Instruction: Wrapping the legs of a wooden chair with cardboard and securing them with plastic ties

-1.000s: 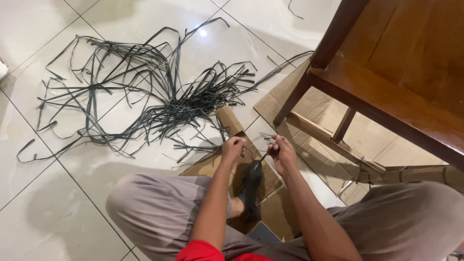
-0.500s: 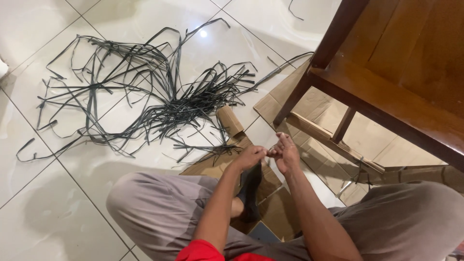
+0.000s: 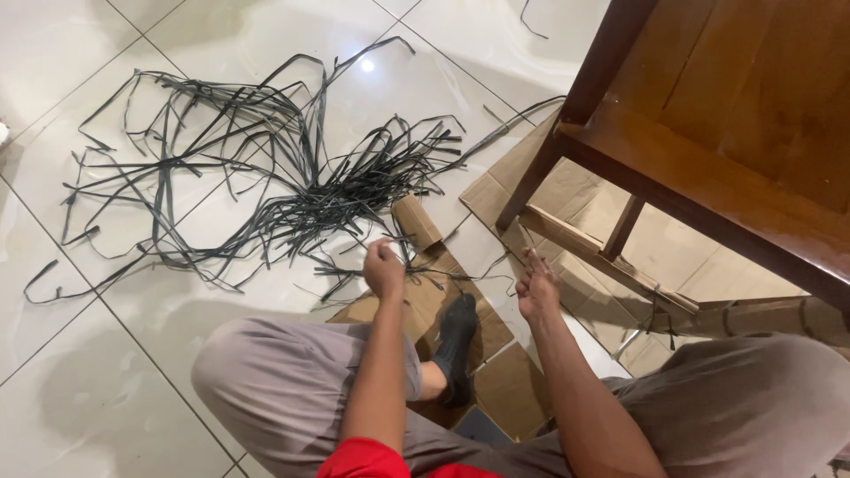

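Black plastic strip (image 3: 460, 281) stretches left to right between both hands above the cardboard (image 3: 496, 376); left hand (image 3: 383, 266) fisted around one end, right hand (image 3: 537, 288) pinching the other, loose strips (image 3: 266, 168) piled farther left

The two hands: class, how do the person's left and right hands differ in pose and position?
The left hand is closed in a fist near the black strips; the right hand has its fingers stretched out near the cardboard. The left hand sits nearer the pile, the right nearer the wooden chair. A thin dark strand seems to run between them.
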